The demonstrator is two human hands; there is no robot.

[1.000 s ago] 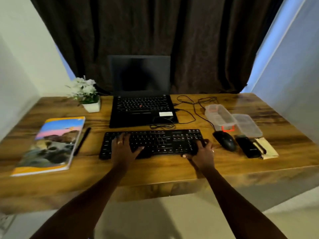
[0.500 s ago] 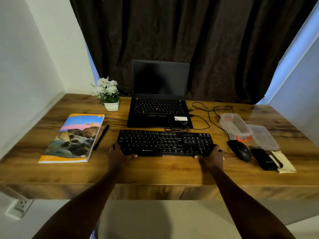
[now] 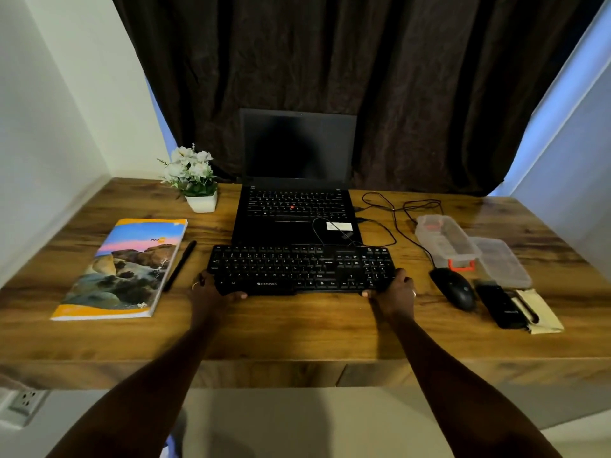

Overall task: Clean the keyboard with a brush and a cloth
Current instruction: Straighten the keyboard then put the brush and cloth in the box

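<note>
The black keyboard (image 3: 301, 269) sits pretty much dead center on the wooden surface (image 3: 297, 328), right up against the near edge of an open laptop (image 3: 294, 209) with a dark screen. The person has both hands clamped on it: the left hand (image 3: 211, 289) is wrapped round the near left corner and the right hand (image 3: 395, 287) round the near right corner, with fingertips curling under the front edge on both sides. Whether the keyboard is flat on the surface or raised a bit can't be made out. A thin cable loops from its back edge across the laptop's palm rest. To the left lie a book (image 3: 122, 269) with a landscape cover and a black pen (image 3: 180, 264) just beside it, and a little white pot of flowers (image 3: 195, 180) stands further back. To the right are a black mouse (image 3: 454, 287), a clear plastic box (image 3: 444, 239) with an orange clip, its lid (image 3: 502, 266) next to it, then a black blocky item (image 3: 499, 305) beside a pale yellow pad or cloth (image 3: 547, 314), hard to say which.
</note>
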